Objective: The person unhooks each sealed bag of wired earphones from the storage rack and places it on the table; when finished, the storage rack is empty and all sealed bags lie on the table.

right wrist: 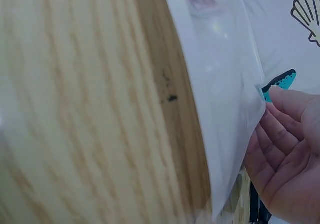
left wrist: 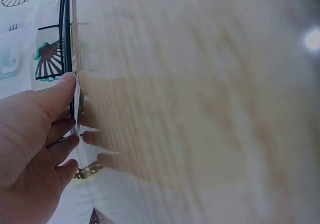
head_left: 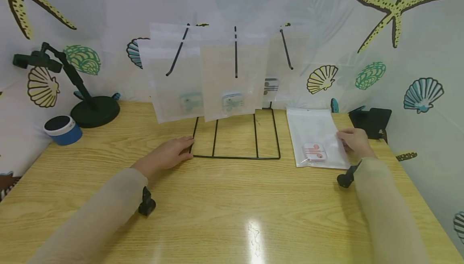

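A black wire display rack (head_left: 235, 158) stands on the table, with white plastic bags (head_left: 232, 82) hanging from its hooks. Small cases with bluish contents show through two of these bags. My left hand (head_left: 164, 156) touches the left side of the rack's base near its front corner, fingers fairly straight. In the left wrist view the thumb and fingertips meet the dark bar (left wrist: 67, 38). On the right lies a white plastic bag (head_left: 313, 123) containing a small case of pink earphones (head_left: 314, 151). My right hand (head_left: 357, 141) pinches this bag's right edge between thumb and fingers.
A black stand (head_left: 95, 113) with a jointed arm and a blue round speaker (head_left: 63, 130) are at the back left. Behind my right hand is a black holder (head_left: 373, 121). A white curtain printed with shells and starfish (head_left: 395, 12) hangs behind the table (head_left: 217, 207).
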`<state>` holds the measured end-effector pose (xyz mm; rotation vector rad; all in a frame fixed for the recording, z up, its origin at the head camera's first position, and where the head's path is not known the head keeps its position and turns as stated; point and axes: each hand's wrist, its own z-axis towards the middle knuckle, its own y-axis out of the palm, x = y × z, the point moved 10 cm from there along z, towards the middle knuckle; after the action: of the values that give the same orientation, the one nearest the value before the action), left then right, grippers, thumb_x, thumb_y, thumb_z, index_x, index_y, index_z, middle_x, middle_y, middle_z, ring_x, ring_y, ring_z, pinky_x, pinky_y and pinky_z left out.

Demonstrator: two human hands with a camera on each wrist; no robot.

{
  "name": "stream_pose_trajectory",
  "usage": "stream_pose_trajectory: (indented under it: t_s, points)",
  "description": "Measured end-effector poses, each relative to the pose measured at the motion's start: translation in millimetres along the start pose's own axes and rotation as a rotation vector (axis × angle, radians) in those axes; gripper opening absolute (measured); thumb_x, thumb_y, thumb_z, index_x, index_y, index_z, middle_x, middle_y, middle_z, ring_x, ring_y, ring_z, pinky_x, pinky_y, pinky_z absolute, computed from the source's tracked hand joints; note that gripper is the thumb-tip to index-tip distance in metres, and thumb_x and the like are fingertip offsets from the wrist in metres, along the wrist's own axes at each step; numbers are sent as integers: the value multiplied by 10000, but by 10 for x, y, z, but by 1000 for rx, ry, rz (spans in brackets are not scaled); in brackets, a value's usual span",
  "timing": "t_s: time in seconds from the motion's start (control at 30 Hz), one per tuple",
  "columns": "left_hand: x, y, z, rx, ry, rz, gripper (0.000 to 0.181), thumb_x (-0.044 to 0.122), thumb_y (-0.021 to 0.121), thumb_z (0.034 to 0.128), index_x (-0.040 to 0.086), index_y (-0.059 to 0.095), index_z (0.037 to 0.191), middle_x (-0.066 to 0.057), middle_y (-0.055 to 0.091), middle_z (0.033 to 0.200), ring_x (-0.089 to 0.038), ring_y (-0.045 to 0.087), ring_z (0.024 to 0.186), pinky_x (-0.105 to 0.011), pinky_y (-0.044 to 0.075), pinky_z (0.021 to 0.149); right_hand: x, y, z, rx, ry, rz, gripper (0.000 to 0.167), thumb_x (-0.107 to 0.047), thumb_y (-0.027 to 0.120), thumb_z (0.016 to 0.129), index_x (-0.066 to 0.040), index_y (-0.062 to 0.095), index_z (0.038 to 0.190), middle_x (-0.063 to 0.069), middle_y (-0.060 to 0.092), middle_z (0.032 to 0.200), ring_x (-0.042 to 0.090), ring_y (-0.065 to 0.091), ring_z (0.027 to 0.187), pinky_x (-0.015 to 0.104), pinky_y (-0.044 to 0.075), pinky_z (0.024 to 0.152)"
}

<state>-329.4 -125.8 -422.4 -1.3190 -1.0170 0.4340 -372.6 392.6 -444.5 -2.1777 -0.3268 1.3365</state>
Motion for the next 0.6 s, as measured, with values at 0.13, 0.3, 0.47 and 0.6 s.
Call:
stream_pose_trajectory:
  t_s: [0.13, 0.3, 0.47, 0.6]
  points:
    - [-6, 9, -2, 3, 1, 3, 582, 217, 546, 946, -66, 316, 1400, -262, 297, 1417, -391, 283, 1294, -513, 271, 1036, -1, -26, -22, -1, -13, 15, 457, -238, 475, 963, 19, 449, 1339, 204, 485, 1239, 244, 533, 956, 141, 491, 582]
    - [-11, 9, 1, 1, -1, 2, 585, 219, 548, 945, -66, 316, 1400, -263, 296, 1417, -394, 282, 1293, -514, 272, 1034, -34, -94, -31, -8, -60, 11, 448, -210, 470, 959, 59, 447, 1316, 240, 515, 1197, 172, 601, 795, 231, 540, 680]
    - [-12, 5, 2, -2, -7, 4, 587, 225, 546, 946, -63, 314, 1402, -261, 292, 1420, -396, 280, 1294, -516, 270, 1035, -83, -229, 40, 24, -141, 11, 454, -243, 489, 950, 75, 473, 1274, 252, 537, 1158, 155, 617, 760, 236, 545, 655]
    - [-9, 3, -3, -7, -10, 8, 585, 226, 540, 949, -63, 311, 1403, -261, 287, 1422, -399, 275, 1295, -519, 267, 1035, -218, -324, 27, 40, -209, 3, 484, -281, 495, 949, 76, 475, 1274, 250, 543, 1161, 109, 617, 751, 249, 548, 665]
